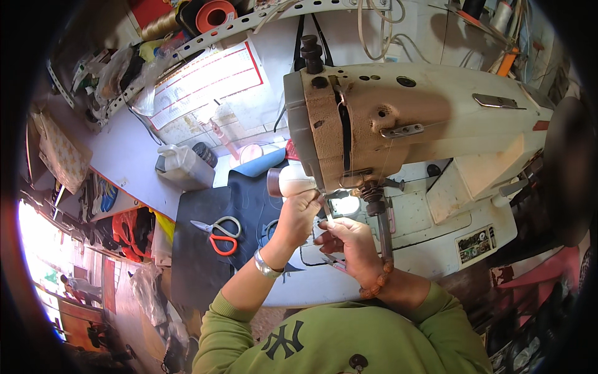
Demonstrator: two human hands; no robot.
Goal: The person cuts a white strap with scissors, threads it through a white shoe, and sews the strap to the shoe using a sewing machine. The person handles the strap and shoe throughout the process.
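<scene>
Under the head of a large sewing machine [398, 118], my two hands meet close to the needle area. My left hand [299, 215] is closed, thumb side up, beside a white rounded lamp-like part [295, 180]; what its fingers grip is hidden. My right hand [354, 244] pinches a narrow pale strip [328, 210] that runs up toward the left fingers. Tweezers or a similar slim metal tool [335, 262] show below the right hand. Scissors [223, 235] with one orange and one grey handle loop lie open on the dark mat, left of my left hand.
Dark sheet material [202, 209] covers the table's left part, with a blue rolled piece [258, 164] on it. Behind stand a translucent jug [187, 167] and a dark round container [204, 154]. A vertical metal bar [384, 237] rises beside my right wrist. A bobbin tray [476, 245] sits at right.
</scene>
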